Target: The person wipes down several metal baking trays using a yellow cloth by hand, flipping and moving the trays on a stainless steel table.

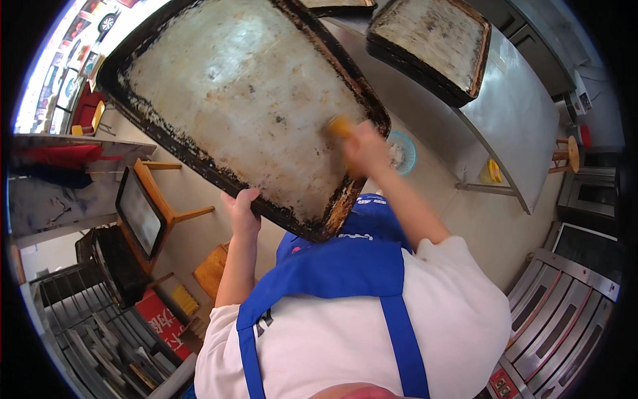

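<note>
A large metal baking tray (239, 99) with a blackened, crusted rim is held up in front of me at a slant. My left hand (243, 209) grips its near left edge, thumb over the rim. Near the tray's lower right side, my right hand (366, 149) is closed around a tool with a yellowish handle (340, 126). Motion blurs that tool, and its working end against the tray cannot be made out. Brown and dark stains spot the tray's pale surface.
More blackened baking trays (433, 40) are stacked on a steel table (518, 95) at the right. Below, a blue basket (408, 152) stands on the floor. A wooden stool bearing a tray (142, 212) and a wire rack (75, 299) are at the left. An oven (553, 319) is at the lower right.
</note>
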Demonstrator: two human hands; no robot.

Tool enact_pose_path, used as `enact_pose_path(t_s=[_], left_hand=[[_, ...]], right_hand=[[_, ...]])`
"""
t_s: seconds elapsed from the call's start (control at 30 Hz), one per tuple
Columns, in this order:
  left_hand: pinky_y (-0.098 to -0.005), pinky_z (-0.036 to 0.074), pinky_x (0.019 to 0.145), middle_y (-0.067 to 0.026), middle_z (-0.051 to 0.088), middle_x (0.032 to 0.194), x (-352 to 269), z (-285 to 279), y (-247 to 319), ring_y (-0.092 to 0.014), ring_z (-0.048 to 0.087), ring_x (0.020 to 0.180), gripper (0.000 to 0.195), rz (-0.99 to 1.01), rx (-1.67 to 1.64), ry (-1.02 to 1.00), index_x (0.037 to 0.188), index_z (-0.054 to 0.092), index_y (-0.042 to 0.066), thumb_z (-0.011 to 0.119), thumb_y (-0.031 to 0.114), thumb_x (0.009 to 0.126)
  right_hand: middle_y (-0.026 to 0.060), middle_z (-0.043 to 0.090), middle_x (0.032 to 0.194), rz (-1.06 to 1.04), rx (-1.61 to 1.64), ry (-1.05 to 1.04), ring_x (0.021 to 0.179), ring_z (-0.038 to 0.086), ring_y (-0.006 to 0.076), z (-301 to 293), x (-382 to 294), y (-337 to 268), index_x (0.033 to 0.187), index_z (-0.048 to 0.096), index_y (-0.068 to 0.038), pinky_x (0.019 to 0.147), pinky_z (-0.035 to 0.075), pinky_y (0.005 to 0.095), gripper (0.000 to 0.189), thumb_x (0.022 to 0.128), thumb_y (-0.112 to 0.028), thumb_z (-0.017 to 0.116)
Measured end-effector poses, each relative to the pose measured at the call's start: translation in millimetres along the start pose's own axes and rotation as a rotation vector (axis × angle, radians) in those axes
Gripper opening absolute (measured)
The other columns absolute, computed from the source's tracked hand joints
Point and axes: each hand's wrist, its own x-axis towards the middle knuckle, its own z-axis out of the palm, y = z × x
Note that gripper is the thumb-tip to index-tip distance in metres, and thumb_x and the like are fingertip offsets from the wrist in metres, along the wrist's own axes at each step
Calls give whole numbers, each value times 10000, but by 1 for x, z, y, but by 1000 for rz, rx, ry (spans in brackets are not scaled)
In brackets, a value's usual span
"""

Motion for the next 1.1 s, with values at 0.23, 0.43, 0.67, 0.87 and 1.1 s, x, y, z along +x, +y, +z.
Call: enact_pose_path(t_s=[0.23,0.43,0.67,0.87,1.1], left_hand=[[-331,511,636,-85,516,867,-25,39,12,-208,559,737,379,-68,70,47,1027,456,10,518,-3,653],[-351,506,704,-87,551,902,-63,56,-28,-241,582,803,324,-116,148,306,985,496,12,530,69,668],[-396,495,743,-100,553,943,-69,89,-84,-262,569,860,331,-390,-98,421,986,510,20,533,158,686],[-416,468,765,-130,471,1085,-46,136,-113,-265,501,894,584,-204,48,622,1236,347,15,541,57,686],[-354,464,743,-83,546,994,-14,157,-202,-214,516,857,368,-116,168,524,1069,467,19,526,-10,707]], right_hand=[[104,559,894,59,-65,-48,679,614,295,17,3,47,991,593,-164,535,511,393,190,813,-176,529],[133,623,864,-272,441,-670,802,605,310,-39,-65,71,825,642,-94,664,487,423,241,704,-279,546],[150,638,704,-68,108,-914,728,634,321,-28,-74,152,757,680,-44,620,500,430,251,682,-246,551],[168,585,951,413,39,-457,820,602,337,30,-58,157,944,614,-21,706,502,420,259,817,-222,511],[174,545,1022,723,94,-466,887,590,340,116,-54,161,1061,556,-7,755,501,429,309,913,-252,439]])
